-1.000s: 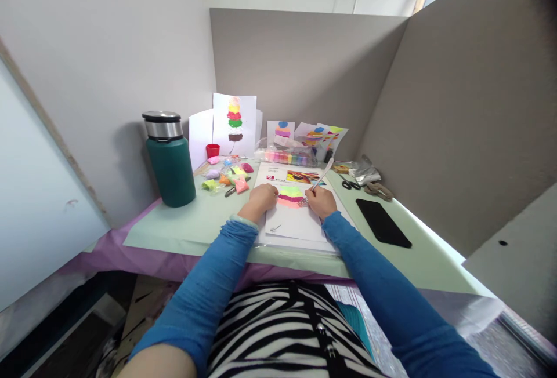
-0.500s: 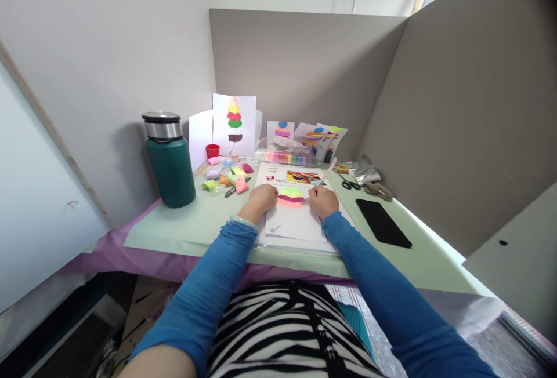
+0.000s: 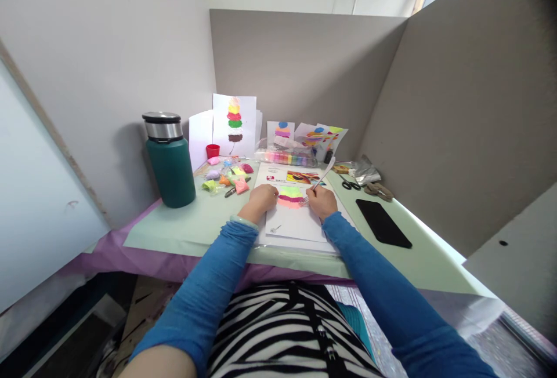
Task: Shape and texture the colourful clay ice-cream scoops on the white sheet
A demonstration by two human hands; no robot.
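Note:
A white paper sheet (image 3: 296,227) carries bands of yellow-green, dark pink and salmon clay (image 3: 290,195). My right hand (image 3: 322,202) is closed around a fork (image 3: 321,180). Its tines meet the right end of the salmon band, and its pale handle slants up and away. My left hand (image 3: 261,201) rests at the sheet's left edge, fingers bent and pressed together beside the clay; its fingertips are partly hidden. Under the sheet lies a larger white pad (image 3: 265,172) with a colourful printed picture.
Bagged clay lumps (image 3: 226,175) and a pen (image 3: 230,192) lie left. A green bottle (image 3: 172,160) and red cup (image 3: 213,151) stand beyond. Scissors (image 3: 349,184) and a black phone (image 3: 383,222) lie right. Behind are a clay tray (image 3: 287,157), propped pictures (image 3: 235,126) and grey partitions (image 3: 304,65).
My right hand and the fork have shifted slightly to the left, with the tines still at the salmon band. My left hand stays in place.

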